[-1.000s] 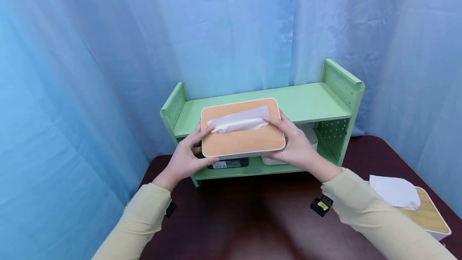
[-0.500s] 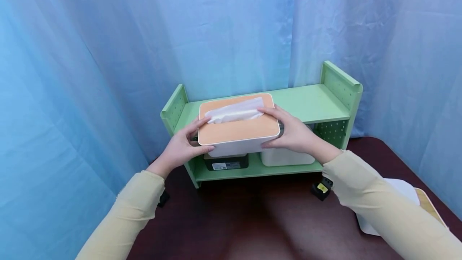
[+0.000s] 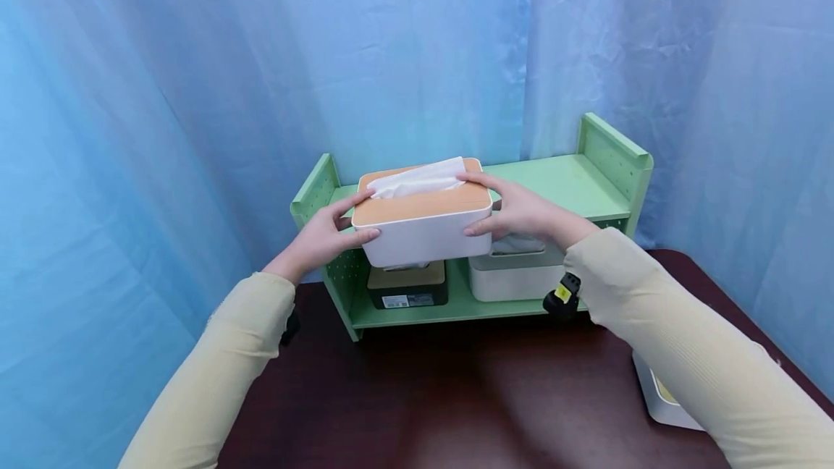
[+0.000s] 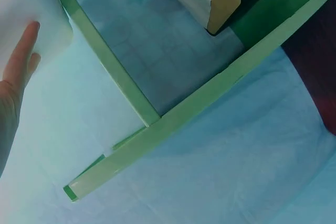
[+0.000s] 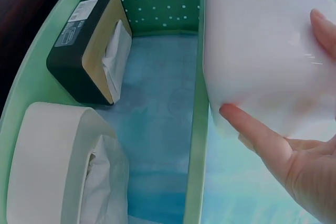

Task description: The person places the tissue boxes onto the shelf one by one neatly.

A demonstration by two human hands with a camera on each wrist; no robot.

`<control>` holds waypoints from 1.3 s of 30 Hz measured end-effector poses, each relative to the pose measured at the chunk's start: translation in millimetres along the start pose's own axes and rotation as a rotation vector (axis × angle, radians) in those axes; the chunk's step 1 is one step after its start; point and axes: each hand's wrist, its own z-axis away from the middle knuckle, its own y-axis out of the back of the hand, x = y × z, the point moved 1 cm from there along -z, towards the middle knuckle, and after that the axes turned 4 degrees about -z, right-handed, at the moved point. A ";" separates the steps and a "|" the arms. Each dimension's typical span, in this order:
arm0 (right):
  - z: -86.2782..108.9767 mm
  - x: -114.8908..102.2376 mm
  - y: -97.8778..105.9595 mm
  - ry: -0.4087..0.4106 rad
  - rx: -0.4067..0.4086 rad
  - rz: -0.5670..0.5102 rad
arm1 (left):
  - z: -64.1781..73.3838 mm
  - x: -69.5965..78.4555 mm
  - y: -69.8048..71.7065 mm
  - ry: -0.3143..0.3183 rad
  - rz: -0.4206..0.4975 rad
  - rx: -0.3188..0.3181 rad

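Note:
Between my hands is a white tissue box with a wooden lid (image 3: 423, 237), a white tissue poking from its slot. My left hand (image 3: 326, 234) grips its left end, thumb on the front wall and fingers over the lid. My right hand (image 3: 517, 212) holds the right end the same way. In the head view the box overlaps the upper board of a green shelf rack (image 3: 554, 179). The right wrist view has its white wall (image 5: 257, 40) right at the board's front edge, beside the right thumb.
On the lower board stand a black tissue box with a wooden top (image 3: 407, 289) and a whitish tissue box (image 3: 515, 281). Another tissue box (image 3: 667, 404) sits on the dark table (image 3: 423, 396) at right, mostly behind the right sleeve. Blue curtains (image 3: 417, 56) hang around.
Both hands have moved the held tissue box up and slightly left in the head view. It has tilted so its white front wall shows, and the lower-shelf boxes are more visible.

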 end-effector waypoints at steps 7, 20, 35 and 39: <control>-9.2 -1.7 4.4 -0.051 -0.001 -0.049 | -12.1 -0.9 3.4 0.020 0.055 -0.001; -25.1 3.1 -4.1 0.003 0.164 -0.024 | -20.9 -6.7 7.2 0.025 0.029 0.053; -50.1 6.9 -23.3 0.063 0.367 0.001 | -33.6 -15.4 1.6 0.089 0.021 0.289; -55.0 11.2 -20.9 0.075 0.346 0.006 | -37.7 -15.2 -2.2 0.109 -0.012 0.344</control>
